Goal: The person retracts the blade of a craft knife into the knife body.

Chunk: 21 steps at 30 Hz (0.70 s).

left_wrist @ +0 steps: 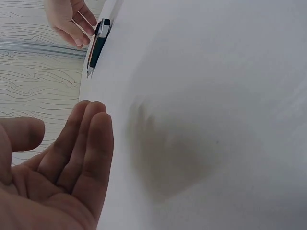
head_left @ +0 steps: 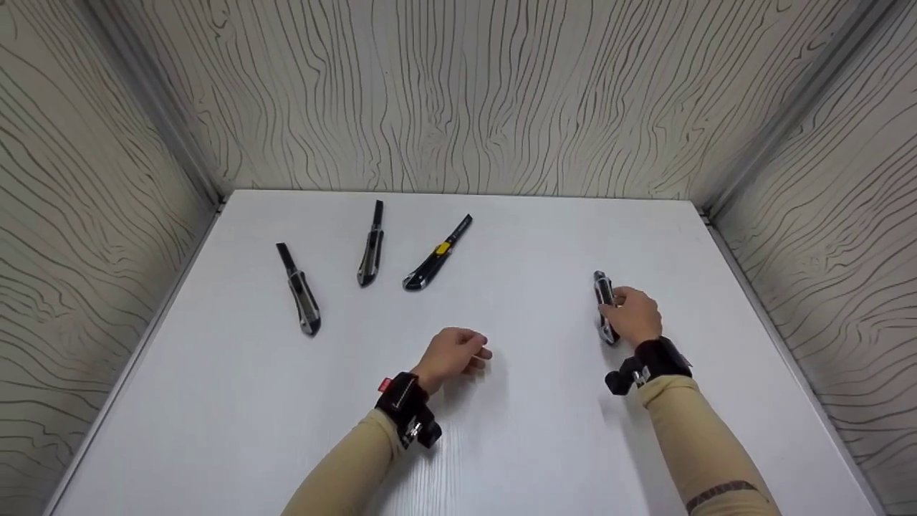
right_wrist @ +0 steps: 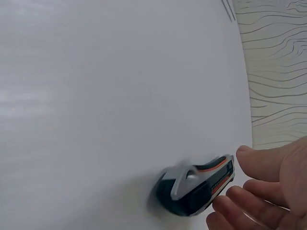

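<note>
At the right of the table, a dark utility knife (head_left: 605, 307) with silver and orange parts lies beside my right hand (head_left: 633, 315). The right wrist view shows that knife (right_wrist: 199, 184) with the thumb (right_wrist: 261, 163) above its far end and the fingers loosely bent along its near side, not closed around it. My left hand (head_left: 450, 355) hovers over the middle of the table, holding nothing. Its fingers (left_wrist: 96, 158) are relaxed and slightly bent in the left wrist view, and its shadow falls on the white surface.
Three more utility knives with blades out lie at the back left: a grey-and-black one (head_left: 304, 297), another grey-and-black one (head_left: 371, 251), and a black one with a yellow slider (head_left: 433, 261). Wood-patterned panels (head_left: 444, 93) enclose the white table (head_left: 215, 401).
</note>
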Available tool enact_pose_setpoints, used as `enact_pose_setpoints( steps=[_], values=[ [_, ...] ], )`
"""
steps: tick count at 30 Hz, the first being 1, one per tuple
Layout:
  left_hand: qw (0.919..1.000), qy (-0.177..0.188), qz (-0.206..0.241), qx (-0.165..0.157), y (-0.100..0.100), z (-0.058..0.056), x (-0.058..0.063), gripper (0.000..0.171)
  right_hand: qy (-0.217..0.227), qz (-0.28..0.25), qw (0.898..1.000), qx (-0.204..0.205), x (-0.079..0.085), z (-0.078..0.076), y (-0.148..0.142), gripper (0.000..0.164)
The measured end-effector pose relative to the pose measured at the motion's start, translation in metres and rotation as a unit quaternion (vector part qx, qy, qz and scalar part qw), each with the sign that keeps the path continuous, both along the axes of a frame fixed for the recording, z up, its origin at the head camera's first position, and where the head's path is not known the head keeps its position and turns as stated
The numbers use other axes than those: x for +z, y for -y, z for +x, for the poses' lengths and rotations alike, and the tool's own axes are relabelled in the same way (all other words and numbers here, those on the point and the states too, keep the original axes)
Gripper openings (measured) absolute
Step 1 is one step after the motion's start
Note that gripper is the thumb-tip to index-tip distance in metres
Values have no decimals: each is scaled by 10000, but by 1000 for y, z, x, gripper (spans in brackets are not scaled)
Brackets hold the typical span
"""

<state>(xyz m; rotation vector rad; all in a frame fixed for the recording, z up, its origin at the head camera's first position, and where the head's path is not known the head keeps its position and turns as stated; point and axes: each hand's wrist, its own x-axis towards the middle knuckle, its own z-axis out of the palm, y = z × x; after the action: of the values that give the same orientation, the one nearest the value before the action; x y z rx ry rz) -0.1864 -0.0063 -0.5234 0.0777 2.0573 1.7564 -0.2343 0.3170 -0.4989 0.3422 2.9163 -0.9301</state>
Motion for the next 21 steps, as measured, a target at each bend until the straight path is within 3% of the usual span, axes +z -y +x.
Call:
enact_pose_setpoints(
  steps=[5,10,16,21],
  values=[
    [9998,-53,-119,135,19,-9,5,36,86,-313,9983,480,5,-7,24,51],
    [9972,-107,-705,233,41,-18,9,36,153,-234,9927,1175,6,-15,55,49],
    [9860,-206,-1618,339,67,-26,16,32,339,-89,9843,1727,7,-20,94,45],
    [9769,-226,-2076,448,81,-37,22,33,431,38,9793,1976,5,-23,127,45]
  ],
)
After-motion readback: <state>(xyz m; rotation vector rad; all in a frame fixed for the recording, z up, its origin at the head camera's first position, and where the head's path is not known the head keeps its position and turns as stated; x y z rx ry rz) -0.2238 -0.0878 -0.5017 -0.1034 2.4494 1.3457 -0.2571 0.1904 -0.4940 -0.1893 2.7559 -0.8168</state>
